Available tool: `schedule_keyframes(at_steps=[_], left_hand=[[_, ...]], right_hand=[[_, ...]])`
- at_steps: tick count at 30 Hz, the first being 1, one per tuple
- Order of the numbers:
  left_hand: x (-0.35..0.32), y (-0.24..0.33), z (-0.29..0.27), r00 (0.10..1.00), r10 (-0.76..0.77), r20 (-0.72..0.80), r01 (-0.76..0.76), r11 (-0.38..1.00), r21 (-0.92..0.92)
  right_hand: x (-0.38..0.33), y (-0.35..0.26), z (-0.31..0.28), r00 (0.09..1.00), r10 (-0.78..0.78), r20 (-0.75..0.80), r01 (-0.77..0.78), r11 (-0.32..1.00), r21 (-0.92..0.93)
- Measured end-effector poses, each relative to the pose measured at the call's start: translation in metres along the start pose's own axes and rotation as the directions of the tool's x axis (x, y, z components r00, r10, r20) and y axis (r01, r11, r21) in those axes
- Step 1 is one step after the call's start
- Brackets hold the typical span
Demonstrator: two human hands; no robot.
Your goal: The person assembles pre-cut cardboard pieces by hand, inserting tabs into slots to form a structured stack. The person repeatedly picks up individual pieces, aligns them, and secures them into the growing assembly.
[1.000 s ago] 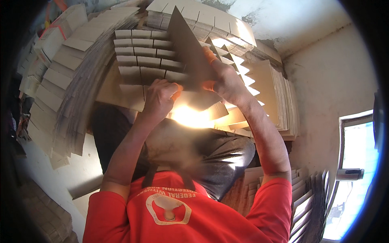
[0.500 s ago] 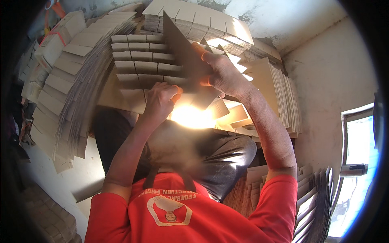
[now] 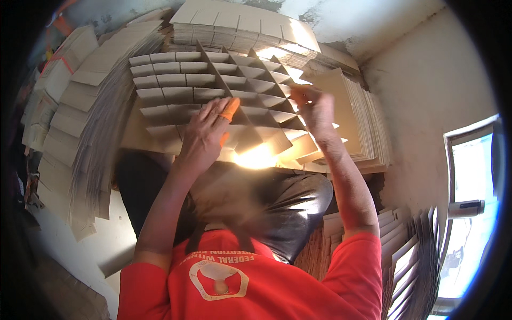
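In front of me is a cardboard divider grid [image 3: 248,85], made of slotted strips standing on edge. Several strips run across it, and a few long ones cross them on the right side. My left hand [image 3: 205,130] rests at the near side of the grid, its fingers stretched out and holding nothing; orange finger covers show on it. Over the right side of the grid is my right hand [image 3: 319,112], smeared by motion. Its fingers are bent, also with orange on them, and whether they hold anything is not visible.
Slotted cardboard sheets [image 3: 240,21] are stacked behind the grid. More piles stand at the left [image 3: 101,101] and right [image 3: 349,114], and upright cardboard pieces [image 3: 402,250] lie at the lower right. A bright window [image 3: 472,176] is at the right wall.
The long strip that my right hand held raised now sits across the grid. My right hand has moved right, off that strip. My left hand's fingers have straightened.
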State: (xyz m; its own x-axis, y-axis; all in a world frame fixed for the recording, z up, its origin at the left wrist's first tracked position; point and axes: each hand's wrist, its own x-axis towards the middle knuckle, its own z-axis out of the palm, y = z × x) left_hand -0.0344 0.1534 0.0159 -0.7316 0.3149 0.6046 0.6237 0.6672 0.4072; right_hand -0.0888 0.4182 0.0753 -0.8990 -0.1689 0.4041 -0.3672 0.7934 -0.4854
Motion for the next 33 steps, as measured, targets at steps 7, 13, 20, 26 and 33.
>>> schedule_keyframes(at_steps=[7,13,20,26,33], left_hand=[[0.010,0.009,0.003,0.943,0.047,0.329,-0.083,0.992,0.095],[0.012,0.013,0.003,0.946,0.012,0.323,-0.040,0.996,0.081],[-0.022,-0.011,-0.019,0.999,-0.043,0.034,0.033,0.969,0.244],[-0.032,-0.029,-0.032,0.990,-0.129,-0.051,0.137,0.967,0.217],[-0.035,-0.036,-0.045,0.963,-0.163,-0.213,0.193,0.973,0.128]], right_hand=[[-0.061,0.141,-0.083,0.904,0.305,-0.300,-0.427,0.603,-0.674],[-0.115,0.235,-0.085,0.937,0.318,-0.143,-0.303,0.542,-0.784],[-0.097,0.222,-0.112,0.768,0.519,-0.375,-0.618,0.754,-0.223],[-0.107,0.206,-0.113,0.760,0.427,-0.490,-0.576,0.792,-0.202],[-0.097,0.201,-0.133,0.596,0.157,-0.788,-0.268,0.963,-0.011]])
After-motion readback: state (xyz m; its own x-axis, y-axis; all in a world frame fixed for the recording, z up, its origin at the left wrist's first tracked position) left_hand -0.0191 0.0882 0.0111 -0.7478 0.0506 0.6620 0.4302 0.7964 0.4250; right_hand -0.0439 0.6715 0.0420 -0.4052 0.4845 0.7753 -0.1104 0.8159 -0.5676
